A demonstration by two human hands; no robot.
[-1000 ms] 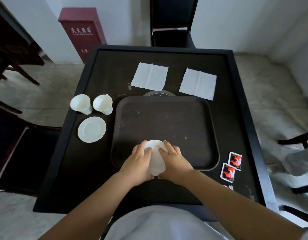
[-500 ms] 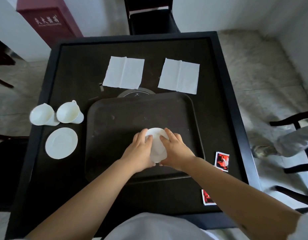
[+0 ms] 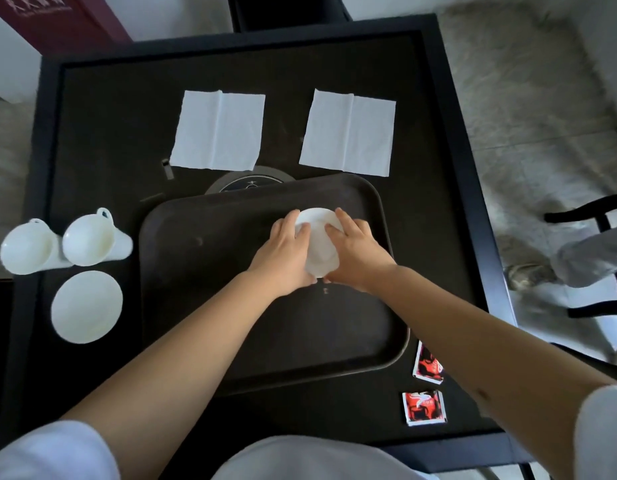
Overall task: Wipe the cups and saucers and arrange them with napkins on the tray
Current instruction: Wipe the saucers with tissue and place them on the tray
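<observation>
Fingers: both of my hands curl round one white saucer (image 3: 319, 245), left hand (image 3: 284, 252) on its left edge, right hand (image 3: 355, 249) on its right edge.
Fingertips: those of my left hand (image 3: 301, 233) lie over the saucer's near-left face; those of my right reach toward its centre.
Saucer held: plain white, round, glossy, tilted so its face turns toward me; far rim shows above my knuckles, near rim sits between my wrists.
Position: over the dark tray (image 3: 230, 306), in its far right part; whether it touches the tray I cannot tell.
Second saucer (image 3: 87, 306): white, flat on the table (image 3: 109, 116), left of the tray.
Cups (image 3: 62, 242): two white handled cups, tipped on their sides, touching each other, just beyond the second saucer.
Napkins (image 3: 282, 131): two white sheets, creased down the middle, laid flat side by side beyond the tray.
Packets (image 3: 425, 386): two red-and-black sachets on the table, near the tray's near right corner.
</observation>
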